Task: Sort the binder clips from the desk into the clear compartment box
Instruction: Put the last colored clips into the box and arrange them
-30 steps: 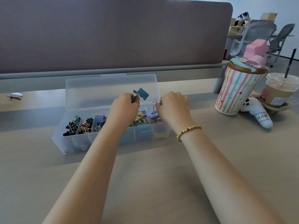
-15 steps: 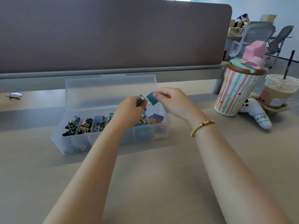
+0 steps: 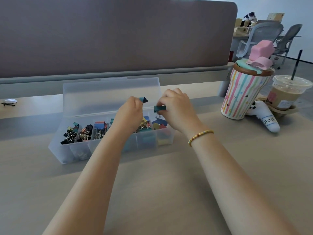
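Note:
The clear compartment box (image 3: 108, 150) stands open on the desk, its lid (image 3: 110, 94) raised behind it. Its compartments hold several binder clips: black and copper ones (image 3: 76, 133) at the left, coloured ones (image 3: 159, 123) at the right. My left hand (image 3: 130, 114) hovers over the middle of the box, pinching a teal binder clip (image 3: 143, 100) at its fingertips. My right hand (image 3: 176, 109) is over the right end, gripping a second teal binder clip (image 3: 159, 108) whose wire handles hang down above the rightmost compartment.
A striped cup with a pink-topped lid (image 3: 243, 94) stands to the right, with a white toy (image 3: 265, 117) and an iced coffee (image 3: 286, 92) beside it. A grey divider panel (image 3: 110, 34) runs behind the box. A small metal object (image 3: 8, 101) lies far left.
The hands held one teal clip between them half a second ago. Now they have drawn apart, each holding a teal clip, and my right hand has dropped toward the rightmost compartment.

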